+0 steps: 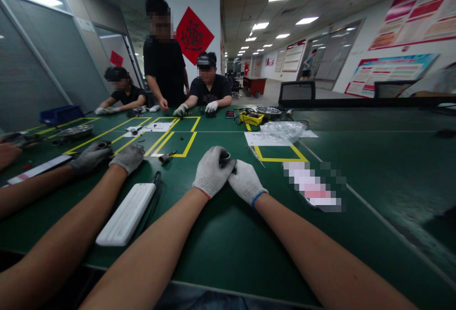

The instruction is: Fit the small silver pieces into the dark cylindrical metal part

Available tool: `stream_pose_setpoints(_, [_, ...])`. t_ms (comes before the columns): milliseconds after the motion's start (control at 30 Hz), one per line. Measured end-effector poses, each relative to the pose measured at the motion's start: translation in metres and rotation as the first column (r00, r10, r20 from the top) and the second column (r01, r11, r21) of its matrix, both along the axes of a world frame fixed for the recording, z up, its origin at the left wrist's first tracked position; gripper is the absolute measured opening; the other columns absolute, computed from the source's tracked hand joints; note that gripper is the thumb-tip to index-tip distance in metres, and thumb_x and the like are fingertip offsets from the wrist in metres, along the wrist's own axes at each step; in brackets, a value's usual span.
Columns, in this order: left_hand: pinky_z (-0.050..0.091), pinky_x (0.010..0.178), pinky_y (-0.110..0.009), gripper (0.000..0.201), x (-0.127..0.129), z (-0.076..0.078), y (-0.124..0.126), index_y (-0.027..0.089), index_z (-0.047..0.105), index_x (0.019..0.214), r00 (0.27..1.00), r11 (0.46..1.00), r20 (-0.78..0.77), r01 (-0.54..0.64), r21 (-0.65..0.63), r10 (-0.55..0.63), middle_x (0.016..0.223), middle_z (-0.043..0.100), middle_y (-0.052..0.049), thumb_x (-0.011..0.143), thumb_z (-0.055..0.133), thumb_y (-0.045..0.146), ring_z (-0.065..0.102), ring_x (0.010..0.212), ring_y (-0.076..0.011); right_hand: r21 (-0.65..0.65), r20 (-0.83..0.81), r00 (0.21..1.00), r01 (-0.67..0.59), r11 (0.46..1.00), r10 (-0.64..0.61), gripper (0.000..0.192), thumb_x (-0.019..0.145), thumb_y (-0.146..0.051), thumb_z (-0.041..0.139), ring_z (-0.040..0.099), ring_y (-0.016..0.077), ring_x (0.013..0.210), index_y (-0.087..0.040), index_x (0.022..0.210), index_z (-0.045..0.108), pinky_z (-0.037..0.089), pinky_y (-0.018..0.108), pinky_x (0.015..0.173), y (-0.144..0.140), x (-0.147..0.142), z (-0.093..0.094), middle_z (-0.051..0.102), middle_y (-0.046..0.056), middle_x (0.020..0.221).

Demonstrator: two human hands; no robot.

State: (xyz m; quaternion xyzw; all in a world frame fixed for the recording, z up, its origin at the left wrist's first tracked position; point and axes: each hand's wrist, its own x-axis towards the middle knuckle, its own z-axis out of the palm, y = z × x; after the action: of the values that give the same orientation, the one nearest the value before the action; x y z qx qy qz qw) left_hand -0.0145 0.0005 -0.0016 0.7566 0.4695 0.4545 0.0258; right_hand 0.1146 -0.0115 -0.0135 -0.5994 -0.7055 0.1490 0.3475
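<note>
A small dark metal part is sitting between the person's two gloved hands, above the green table and near its middle. Only its rim is showing; the rest is being covered by the gloves. The left hand is curling around the part from the left, fingers closed over its top. The right hand is pressing in from the right, its fingers meeting those of the left hand, so both hands are lying together with the part pinched between them.

Just left of the hands a white flat case is lying on the table. Beyond it a neighbouring worker's gloved hands are gripping another dark part. A small tool is resting by a yellow taped outline ahead of the hands. To the right, a second yellow outline is framing a bare patch, with a clear plastic bag and a yellow device behind it. At the far edge, two seated people and one standing person are working.
</note>
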Motion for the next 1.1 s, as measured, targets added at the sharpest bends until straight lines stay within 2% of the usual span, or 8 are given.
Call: stream_pose_setpoints(1100, [0.053, 0.077, -0.033, 0.017, 0.0006, 0.0019, -0.0006, 0.022, 0.058, 0.092, 1.000, 1.000, -0.002, -0.002, -0.012, 0.002, 0.091, 0.066, -0.003, 0.083, 0.073, 0.025, 0.065, 0.085, -0.0203, 0.003, 0.041, 0.999, -0.004, 1.000, 0.004, 0.011, 0.086, -0.017, 0.059, 0.067, 0.0218, 0.090, -0.016, 0.088, 0.070, 0.043, 0.026, 0.074, 0.0011, -0.0001, -0.0009, 0.075, 0.011, 0.096])
